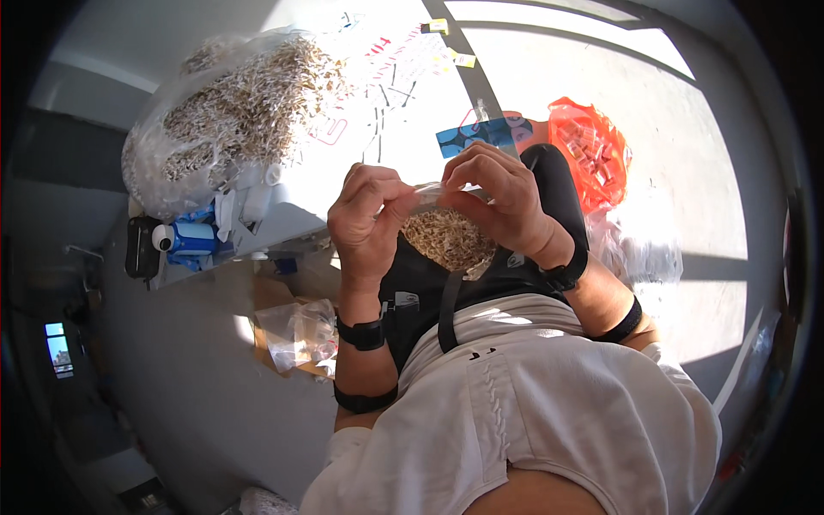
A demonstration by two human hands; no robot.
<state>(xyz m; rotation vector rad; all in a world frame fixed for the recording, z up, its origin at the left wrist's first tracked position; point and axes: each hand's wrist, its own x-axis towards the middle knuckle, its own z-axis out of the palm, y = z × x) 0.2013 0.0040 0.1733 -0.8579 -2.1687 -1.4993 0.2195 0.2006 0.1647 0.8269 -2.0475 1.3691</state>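
A small clear plastic bag (448, 239), filled with thin tan and white stick-like pieces, hangs in front of my lap. My left hand (367, 210) pinches the left end of its top edge, thumb against fingers. At the right end, my right hand (502, 196) grips the same edge with its fingers curled. The top edge is stretched between both hands, and glare hides whether it is sealed. Just beyond my right hand lies a blue printed sheet (474, 136).
A large clear sack (249, 112) of similar pieces rests on the white table at the left. Nearby is a blue bottle (190, 238). An orange-red bag (590, 154) of small packets stands right. A cardboard box (268, 330) with clear bags sits below the table.
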